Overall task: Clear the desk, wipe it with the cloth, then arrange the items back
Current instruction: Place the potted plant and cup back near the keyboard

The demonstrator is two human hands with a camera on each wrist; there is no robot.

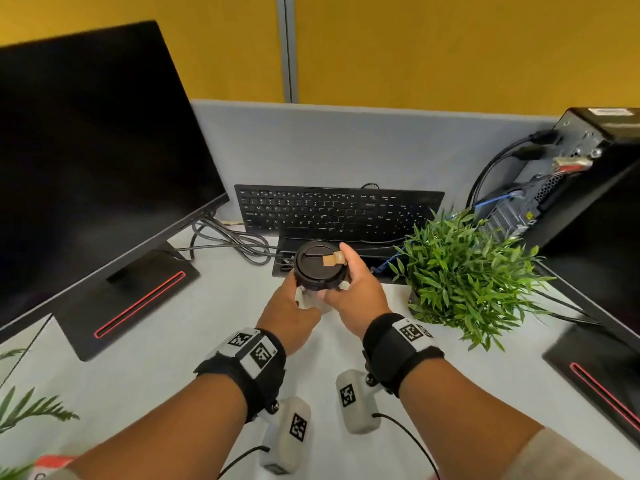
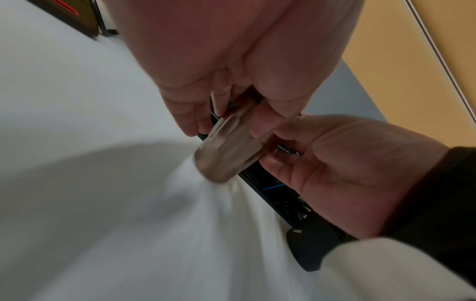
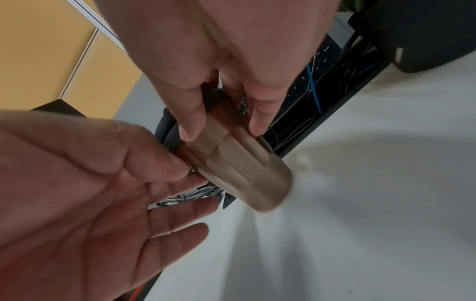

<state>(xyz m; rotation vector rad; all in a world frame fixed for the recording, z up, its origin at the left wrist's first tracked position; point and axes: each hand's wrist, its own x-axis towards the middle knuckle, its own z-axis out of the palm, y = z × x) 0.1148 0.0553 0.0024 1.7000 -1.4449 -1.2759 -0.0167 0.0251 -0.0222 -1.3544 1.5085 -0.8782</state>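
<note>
Both hands grip the cup [image 1: 320, 268] from opposite sides: left hand [image 1: 291, 315] low on its body, right hand [image 1: 356, 289] curled around the lid. Axis upright, it sits mid-worktop [image 1: 145, 375], just near of the keyboard [image 1: 339, 211], plant [image 1: 464, 271] right.

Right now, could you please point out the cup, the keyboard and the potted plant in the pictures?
cup [image 1: 318, 263]: head view, on its black lid.
keyboard [image 1: 332, 211]: head view, on the middle rows of keys.
potted plant [image 1: 464, 271]: head view, on the green leaves.
</note>
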